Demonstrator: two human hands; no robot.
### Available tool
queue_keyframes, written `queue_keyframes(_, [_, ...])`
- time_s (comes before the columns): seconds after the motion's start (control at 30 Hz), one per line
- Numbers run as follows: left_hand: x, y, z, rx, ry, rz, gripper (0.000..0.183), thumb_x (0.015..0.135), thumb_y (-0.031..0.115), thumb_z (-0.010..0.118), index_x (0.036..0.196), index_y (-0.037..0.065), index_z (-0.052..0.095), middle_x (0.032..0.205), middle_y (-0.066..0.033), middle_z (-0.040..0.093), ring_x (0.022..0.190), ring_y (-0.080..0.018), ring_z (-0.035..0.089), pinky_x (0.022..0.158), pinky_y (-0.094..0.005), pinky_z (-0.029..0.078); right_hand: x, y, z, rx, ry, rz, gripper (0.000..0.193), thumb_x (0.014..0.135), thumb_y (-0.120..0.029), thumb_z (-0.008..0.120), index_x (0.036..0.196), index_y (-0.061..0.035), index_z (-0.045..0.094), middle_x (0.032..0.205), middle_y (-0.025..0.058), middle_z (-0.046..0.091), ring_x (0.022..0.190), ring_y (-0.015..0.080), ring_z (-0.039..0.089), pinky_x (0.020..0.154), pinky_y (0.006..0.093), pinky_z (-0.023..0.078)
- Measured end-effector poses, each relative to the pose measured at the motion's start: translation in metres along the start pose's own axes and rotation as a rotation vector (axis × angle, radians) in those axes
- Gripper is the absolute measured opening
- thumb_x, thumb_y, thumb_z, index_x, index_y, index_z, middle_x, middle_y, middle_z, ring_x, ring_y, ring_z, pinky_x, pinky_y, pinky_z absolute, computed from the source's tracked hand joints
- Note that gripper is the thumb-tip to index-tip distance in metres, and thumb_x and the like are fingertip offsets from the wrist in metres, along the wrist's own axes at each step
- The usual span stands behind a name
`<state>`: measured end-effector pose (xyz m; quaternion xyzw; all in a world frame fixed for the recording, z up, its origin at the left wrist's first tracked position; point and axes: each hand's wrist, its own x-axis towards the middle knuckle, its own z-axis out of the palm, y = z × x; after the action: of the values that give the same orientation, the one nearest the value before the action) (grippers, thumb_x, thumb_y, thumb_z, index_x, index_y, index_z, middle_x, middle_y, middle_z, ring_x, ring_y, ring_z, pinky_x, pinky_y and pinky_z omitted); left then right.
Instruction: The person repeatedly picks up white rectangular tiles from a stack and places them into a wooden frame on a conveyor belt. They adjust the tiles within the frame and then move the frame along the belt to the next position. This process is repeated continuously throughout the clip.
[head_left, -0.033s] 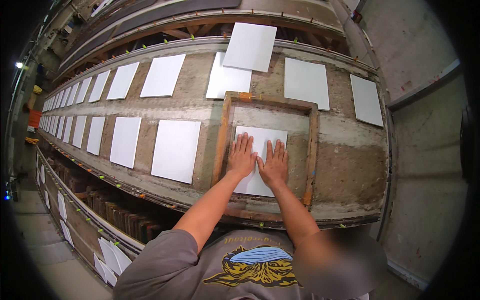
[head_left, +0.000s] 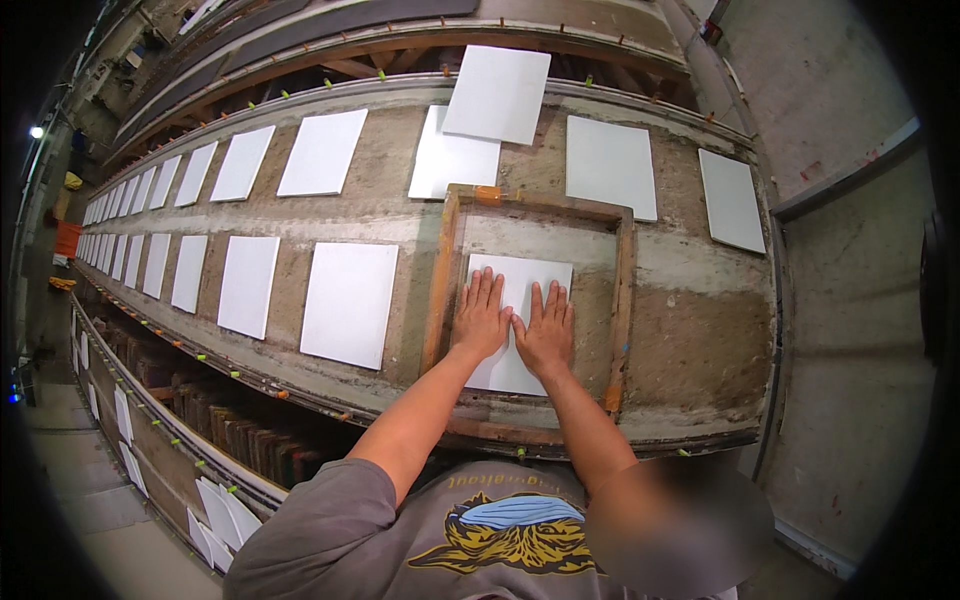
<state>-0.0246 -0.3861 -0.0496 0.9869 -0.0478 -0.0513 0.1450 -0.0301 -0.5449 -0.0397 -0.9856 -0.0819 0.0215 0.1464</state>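
Inside a worn wooden frame [head_left: 625, 290] on the long table, a white rectangular sheet [head_left: 515, 365] lies flat. My left hand [head_left: 481, 320] rests palm down on its left part, fingers stretched out and pointing away from me. Beside it my right hand [head_left: 545, 330] lies flat on the same sheet, fingers a little apart. The two thumbs meet or nearly meet in the middle. Neither hand grips anything. A strip of orange tape [head_left: 487, 195] sits on the frame's far side. Whether a mesh spans the frame, I cannot tell.
More white sheets stand in two rows running left, the nearest a white sheet [head_left: 348, 305] left of the frame. Beyond the frame, one white sheet [head_left: 497, 95] overlaps another. Small green clips line the table [head_left: 690, 330] edges. A grey wall [head_left: 850, 320] stands at right.
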Motion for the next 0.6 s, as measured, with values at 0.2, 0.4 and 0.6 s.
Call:
queue_keyframes(0.2, [0.003,0.004,-0.005,-0.042,-0.032,-0.01,0.068,0.106,0.038,0.04,0.162,0.004,0.021,0.171,-0.0194,0.012,0.158,-0.036,0.009,0.128,-0.0499,0.01,0.047,0.013,0.004,0.03,0.044,0.065,0.072,0.104,-0.047,0.047,0.159,-0.0034,0.03,0.165,0.028,0.021,0.155,0.0425,0.017,0.125,0.0535,0.016])
queue_keyframes(0.4, [0.002,0.001,-0.003,-0.012,0.007,0.003,0.067,0.106,0.037,0.04,0.161,0.003,0.025,0.169,-0.021,0.017,0.158,-0.0372,0.012,0.127,-0.0511,0.012,0.114,0.012,-0.01,0.218,0.411,-0.056,0.035,0.102,-0.033,0.059,0.119,-0.0028,0.06,0.124,0.0232,0.059,0.119,0.04,0.054,0.1,0.0484,0.044])
queue_keyframes(0.6, [0.002,0.003,-0.004,-0.023,0.045,0.021,0.065,0.105,0.036,0.042,0.159,0.002,0.028,0.167,-0.0235,0.021,0.156,-0.0388,0.017,0.126,-0.0523,0.014,0.119,0.032,0.025,0.82,0.371,0.042,0.043,0.103,-0.03,0.06,0.074,0.0002,0.049,0.07,0.0206,0.051,0.061,0.0374,0.049,0.059,0.0458,0.039])
